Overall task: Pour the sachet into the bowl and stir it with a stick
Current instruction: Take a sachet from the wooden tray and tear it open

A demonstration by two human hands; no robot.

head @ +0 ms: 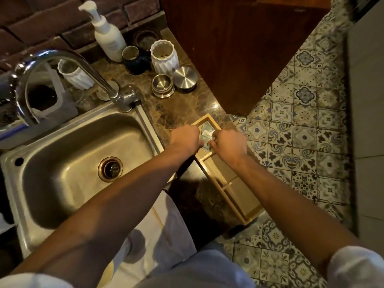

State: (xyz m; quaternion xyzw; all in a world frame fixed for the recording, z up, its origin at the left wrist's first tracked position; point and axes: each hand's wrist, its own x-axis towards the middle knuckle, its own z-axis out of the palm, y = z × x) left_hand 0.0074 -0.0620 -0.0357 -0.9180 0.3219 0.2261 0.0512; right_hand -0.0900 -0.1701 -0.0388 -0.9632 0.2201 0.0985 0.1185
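1. Wooden tray (228,183) with dividers lies on the dark marble counter (182,113), running from near the counter's front edge back toward the wall; its far compartment holds pale sachets (205,129).
2. Both hands are over that far compartment. The left hand (185,138) is curled into a fist at the compartment's left edge; whether its fingers hold anything cannot be told, since they are hidden beneath the hand.
3. The right hand (227,142) has its fingers curled and pinches a sachet at the compartment's right side.
4. Left of the tray is a steel sink (62,163) with a curved tap (62,65) above it.
5. Behind, near the brick wall, stand a white pump bottle (108,36), two white ribbed cups (164,55), a dark pot (135,59), and a small steel bowl (162,84) just beside a round steel lid (185,77).
6. To the right, patterned floor tiles (301,132) show below the counter edge.
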